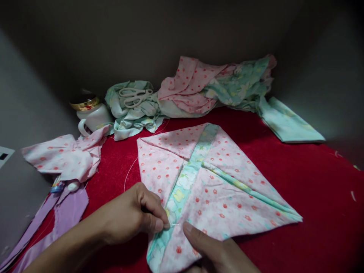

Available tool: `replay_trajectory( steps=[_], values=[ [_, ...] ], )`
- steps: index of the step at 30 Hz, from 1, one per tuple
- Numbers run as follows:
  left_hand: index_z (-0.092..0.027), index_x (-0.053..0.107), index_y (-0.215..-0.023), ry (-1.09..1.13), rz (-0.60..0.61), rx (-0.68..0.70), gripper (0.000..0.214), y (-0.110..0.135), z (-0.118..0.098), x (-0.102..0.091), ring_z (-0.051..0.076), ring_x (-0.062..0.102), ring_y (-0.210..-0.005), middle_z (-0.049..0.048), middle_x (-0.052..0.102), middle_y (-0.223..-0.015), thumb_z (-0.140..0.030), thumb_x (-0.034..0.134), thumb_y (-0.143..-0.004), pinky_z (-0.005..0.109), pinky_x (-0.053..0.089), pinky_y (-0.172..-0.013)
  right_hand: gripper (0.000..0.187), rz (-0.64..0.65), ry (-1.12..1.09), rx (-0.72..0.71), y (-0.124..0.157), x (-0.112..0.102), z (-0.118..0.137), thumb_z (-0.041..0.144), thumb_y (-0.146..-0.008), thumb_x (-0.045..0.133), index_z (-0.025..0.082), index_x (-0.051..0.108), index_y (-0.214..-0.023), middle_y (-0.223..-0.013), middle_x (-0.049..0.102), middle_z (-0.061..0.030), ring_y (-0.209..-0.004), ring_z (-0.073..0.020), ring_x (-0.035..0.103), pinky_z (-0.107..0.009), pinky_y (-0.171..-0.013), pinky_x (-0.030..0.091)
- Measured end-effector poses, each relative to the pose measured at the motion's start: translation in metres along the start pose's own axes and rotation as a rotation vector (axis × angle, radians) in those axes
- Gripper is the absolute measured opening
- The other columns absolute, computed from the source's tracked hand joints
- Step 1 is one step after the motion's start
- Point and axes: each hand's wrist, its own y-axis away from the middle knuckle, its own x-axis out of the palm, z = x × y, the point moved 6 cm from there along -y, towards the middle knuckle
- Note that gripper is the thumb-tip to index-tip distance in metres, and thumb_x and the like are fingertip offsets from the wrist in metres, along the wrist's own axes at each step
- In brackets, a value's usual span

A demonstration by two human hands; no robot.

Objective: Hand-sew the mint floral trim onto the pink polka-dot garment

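A folded square of pink floral fabric lies turned toward me, with a green floral strip running across its middle. At the strip's near end, my left hand has thumb and forefinger pinched together. A thin, shiny sewing needle pokes out from that pinch toward the right, lying against the cloth. My right hand grips the fabric's near edge, thumb on top and the other fingers mostly hidden underneath. A fine white thread curves over the red cloth left of the square.
Red cloth covers the table. Behind are a white mug with a gold-rimmed lid, white-handled scissors on crumpled green fabric, a pink fabric heap and folded green cloth. Pink scraps and purple strips lie left.
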Motion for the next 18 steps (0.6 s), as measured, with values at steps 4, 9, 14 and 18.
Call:
replay_trajectory(
  steps=[4, 9, 14, 18],
  values=[
    [-0.012, 0.075, -0.067, -0.033, 0.003, 0.051, 0.015, -0.005, 0.001, 0.000, 0.010, 0.044, -0.054, 0.0002, 0.054, -0.055, -0.018, 0.062, -0.060, 0.021, 0.035, -0.051, 0.047, 0.013, 0.030, 0.016, 0.003, 0.000, 0.006, 0.039, -0.067, 0.072, 0.012, 0.062, -0.104, -0.064, 0.065, -0.0037, -0.044, -0.0111, 0.055, -0.022, -0.044, 0.044],
    [-0.011, 0.073, -0.062, -0.013, -0.031, 0.066, 0.013, -0.008, 0.003, 0.007, 0.010, 0.045, -0.055, 0.0006, 0.055, -0.056, -0.020, 0.063, -0.061, 0.020, 0.035, -0.052, 0.043, -0.012, 0.051, 0.023, -0.002, -0.008, 0.001, 0.040, -0.068, 0.071, 0.011, 0.063, -0.099, -0.059, 0.065, -0.0034, -0.041, -0.0115, 0.055, -0.020, -0.038, 0.040],
    [-0.009, 0.066, -0.063, 0.034, -0.097, -0.049, 0.018, -0.008, 0.009, 0.017, 0.008, 0.039, -0.049, -0.0022, 0.049, -0.052, -0.026, 0.064, -0.062, 0.020, 0.030, -0.047, 0.039, 0.065, -0.016, -0.055, 0.005, 0.005, 0.009, 0.034, -0.072, 0.068, 0.012, 0.062, -0.104, -0.065, 0.067, -0.0032, -0.044, -0.0119, 0.054, -0.022, -0.043, 0.043],
    [-0.013, 0.066, -0.073, -0.252, -0.294, 0.107, 0.014, 0.005, -0.010, 0.012, 0.013, 0.051, -0.062, 0.0019, 0.058, -0.069, -0.023, 0.056, -0.073, 0.021, 0.036, -0.054, 0.066, 0.173, -0.161, -0.103, 0.010, 0.016, 0.015, 0.030, -0.065, 0.076, 0.019, 0.049, -0.125, -0.104, 0.067, -0.0086, -0.074, -0.0186, 0.064, -0.029, -0.065, 0.050]
  ],
)
